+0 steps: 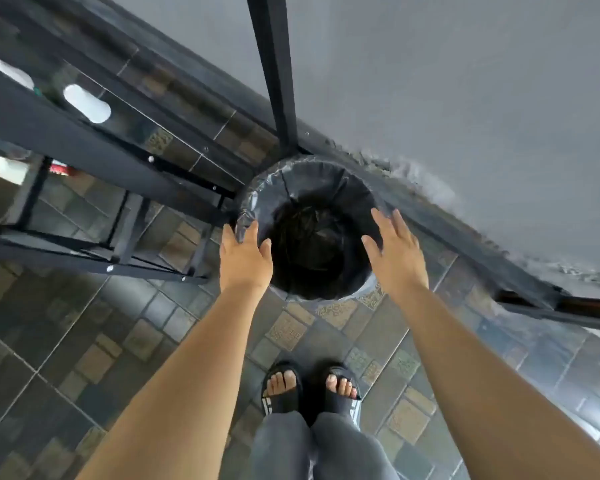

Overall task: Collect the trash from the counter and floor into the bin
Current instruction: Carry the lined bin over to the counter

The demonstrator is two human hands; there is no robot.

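Note:
A round bin lined with a black plastic bag stands on the tiled floor against the grey wall, directly ahead of my feet. Its inside looks dark, and I cannot tell what lies in it. My left hand is at the bin's left rim, fingers spread, touching the folded edge of the liner. My right hand hovers over the right rim with fingers apart and nothing in it. Through the black frame at left I see white bottle-like objects and a red item, all blurred.
A black metal frame with crossbars stands left of the bin. A black post rises behind the bin along the wall. My sandalled feet stand on patterned floor tiles just before the bin. A dark bar runs along the wall base at right.

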